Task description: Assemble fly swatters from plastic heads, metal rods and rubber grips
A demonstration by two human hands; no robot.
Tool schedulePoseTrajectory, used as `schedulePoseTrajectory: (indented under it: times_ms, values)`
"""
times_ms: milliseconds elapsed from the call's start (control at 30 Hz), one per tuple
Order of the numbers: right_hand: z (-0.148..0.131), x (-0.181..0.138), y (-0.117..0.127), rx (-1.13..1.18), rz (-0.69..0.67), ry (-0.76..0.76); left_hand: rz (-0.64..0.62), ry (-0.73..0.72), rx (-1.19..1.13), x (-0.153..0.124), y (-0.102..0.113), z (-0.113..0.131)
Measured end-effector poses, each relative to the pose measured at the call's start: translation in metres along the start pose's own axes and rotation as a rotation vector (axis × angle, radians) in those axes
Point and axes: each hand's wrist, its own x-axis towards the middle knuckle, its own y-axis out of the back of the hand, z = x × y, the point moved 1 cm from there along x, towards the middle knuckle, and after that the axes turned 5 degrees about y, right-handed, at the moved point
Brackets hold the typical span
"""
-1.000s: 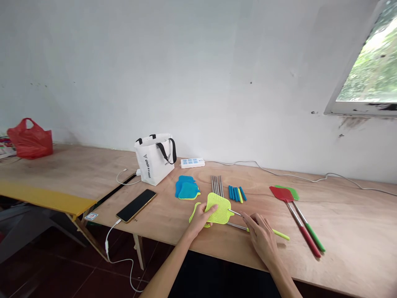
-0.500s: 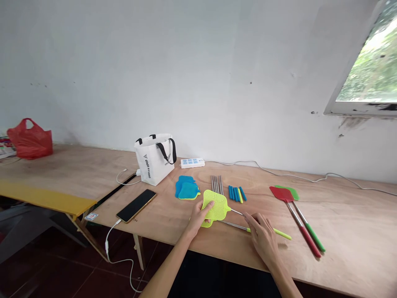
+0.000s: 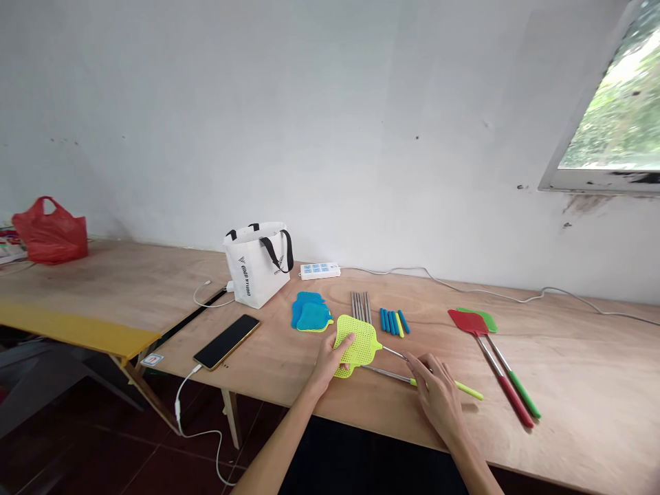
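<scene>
My left hand (image 3: 331, 359) grips the mesh head of a yellow-green fly swatter (image 3: 359, 339), thumb on top. Around the same swatter's metal rod, near its yellow-green handle, my right hand (image 3: 437, 386) is closed; its palm side is hidden. Beneath lies a second yellow-green fly swatter (image 3: 388, 373), partly covered by the first one and by my right hand. Blue swatter heads (image 3: 313, 315) are piled to the left, with a yellow-green edge showing under them. Beyond my hands are several metal rods (image 3: 361, 306) and several blue handles (image 3: 388, 321) with a yellow one among them.
A red fly swatter (image 3: 508, 399) and a green one (image 3: 520, 392) lie at the right. On the left are a phone (image 3: 227, 342) with a cable and a white bag (image 3: 258, 275). A power strip (image 3: 320, 271) sits near the wall; a red plastic bag (image 3: 54, 234) stands far left.
The held swatter has shifted very slightly to the left. Both hands keep almost the same place and grip.
</scene>
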Motion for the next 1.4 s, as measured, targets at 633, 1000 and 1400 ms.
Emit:
schedulePoseTrajectory:
  times_ms: [633,1000,1400]
  values:
    - [0.001,0.001,0.002,-0.026,-0.046,0.037,-0.094,-0.072,0.152,-0.001,-0.006,-0.007]
    - [0.0,0.001,0.002,0.021,-0.032,0.013,-0.163,-0.104,0.175,-0.012,-0.018,-0.005]
    - [-0.003,-0.002,0.003,0.138,-0.002,0.07,-0.198,-0.153,0.321,-0.015,-0.018,-0.004]
